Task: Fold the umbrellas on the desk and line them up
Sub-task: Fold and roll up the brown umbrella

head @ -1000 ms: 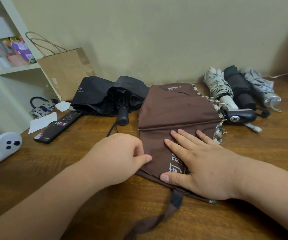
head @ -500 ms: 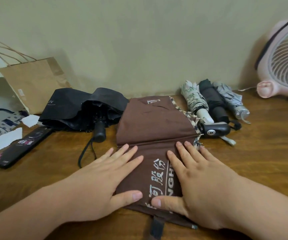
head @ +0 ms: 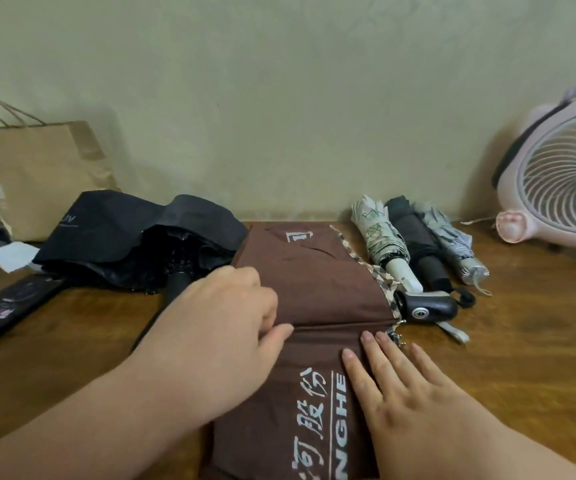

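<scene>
A brown umbrella (head: 321, 282) with white lettering and a checked hem lies flattened in the middle of the wooden desk (head: 528, 341), its black handle (head: 425, 306) pointing right. My left hand (head: 217, 334) pinches the brown fabric at the crease along its left side. Flat on the lower panel beside the lettering lies my right hand (head: 400, 393), fingers straight. A loose, unrolled black umbrella (head: 141, 237) sits at the back left. Three rolled umbrellas lie side by side at the back right: a pale printed one (head: 380, 233), a dark one (head: 418, 240) and a grey one (head: 452, 244).
A pink desk fan (head: 563, 181) stands at the far right against the wall. A brown paper bag (head: 33, 174) leans at the back left. A black remote (head: 6, 310) and white paper scraps (head: 13, 254) lie at the left edge.
My left hand went from lying flat on the brown fabric to pinching it at the crease. My right hand slid slightly down and right. The view came closer to the umbrella.
</scene>
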A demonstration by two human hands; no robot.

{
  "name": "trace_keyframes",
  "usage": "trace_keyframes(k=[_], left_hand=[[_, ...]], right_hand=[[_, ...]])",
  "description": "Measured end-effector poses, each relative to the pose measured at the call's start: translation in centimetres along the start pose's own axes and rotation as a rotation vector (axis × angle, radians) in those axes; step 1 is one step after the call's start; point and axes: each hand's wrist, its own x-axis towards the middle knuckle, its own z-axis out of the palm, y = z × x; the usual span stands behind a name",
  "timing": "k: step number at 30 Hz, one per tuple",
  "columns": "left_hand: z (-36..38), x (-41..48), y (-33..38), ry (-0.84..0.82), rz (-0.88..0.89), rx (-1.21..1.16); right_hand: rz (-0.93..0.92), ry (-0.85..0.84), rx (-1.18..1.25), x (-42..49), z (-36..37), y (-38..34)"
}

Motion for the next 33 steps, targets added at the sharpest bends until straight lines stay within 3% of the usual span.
trace_keyframes(k=[2,5,7,17,20,24,27,31,33], left_hand=[[0.8,1.3,-1.7,0.272,-0.147,-0.280],[1.4,2.7,-3.7,0.221,-0.485,-0.743],[1.4,3.4,-4.1,0.162,-0.566,-1.002],[-0.9,9.1,-4.5,-0.088,-0.692,-1.028],[-1.3,9.9,-4.0,-0.200,-0.738,-1.093],[-1.0,10.4,-4.8,-0.083,-0.806,-0.922],[-0.7,10.1,-5.1,-0.202,-0.865,-0.944],[-0.4,10.0,-4.8,-0.249,-0.827,-1.097],[-0.6,9.7,-4.5,-0.184,-0.780,-1.205]], right_hand=[[-0.026,0.068,0.024,0.5,0.5,0.2],[-0.019,0.110,0.044,0.7,0.7,0.6],[-0.020,0.146,0.067,0.7,0.7,0.8],[-0.075,0.235,0.225,1.4,0.7,0.8],[-0.021,0.081,0.147,1.5,-0.3,0.6],[-0.013,-0.086,0.060,1.6,-1.5,0.0],[0.002,-0.185,0.020,1.5,-1.7,0.0],[-0.014,-0.722,0.002,2.4,-5.6,-0.6],[0.003,-0.858,0.015,2.3,-6.4,-0.7]])
